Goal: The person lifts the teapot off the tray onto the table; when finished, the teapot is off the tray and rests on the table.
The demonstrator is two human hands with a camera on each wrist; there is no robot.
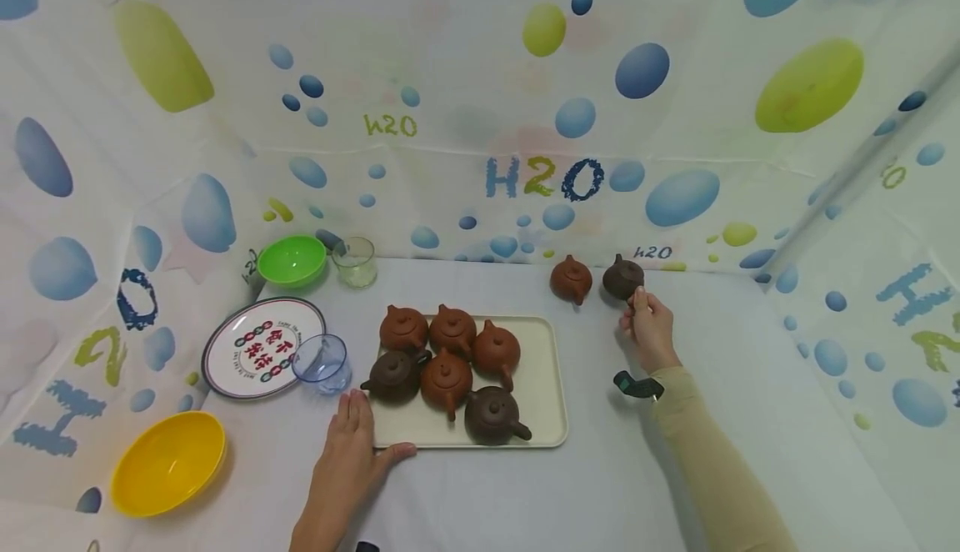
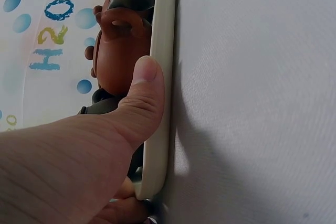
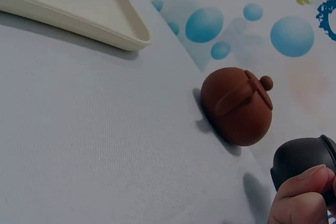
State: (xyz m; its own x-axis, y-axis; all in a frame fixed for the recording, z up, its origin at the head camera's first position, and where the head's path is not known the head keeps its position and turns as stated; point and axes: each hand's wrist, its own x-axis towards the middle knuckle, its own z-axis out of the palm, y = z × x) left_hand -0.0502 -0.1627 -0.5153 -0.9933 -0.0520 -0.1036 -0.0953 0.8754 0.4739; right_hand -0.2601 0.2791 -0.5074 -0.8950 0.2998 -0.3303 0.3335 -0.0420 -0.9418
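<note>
My right hand (image 1: 651, 331) pinches the handle of a small dark teapot (image 1: 622, 278) at the back right; its shadow lies apart from it in the right wrist view. Just left of it sits a reddish-brown teapot (image 3: 236, 106) on the table. My left hand (image 1: 348, 444) rests at the near-left corner of a cream tray (image 1: 543, 402). Its thumb lies straight along the tray's front edge, the other fingers by the left side. On the tray stand several reddish-brown teapots (image 1: 447, 378) and two dark ones, one dark teapot (image 1: 493, 415) near the front edge.
Left of the tray are a bluish clear cup (image 1: 322, 368), a white plate (image 1: 232, 352) with red characters, and a yellow bowl (image 1: 168, 464). Farther back stand a green bowl (image 1: 292, 262) and a clear glass (image 1: 356, 264). A patterned cloth (image 1: 480, 102) hangs behind the table.
</note>
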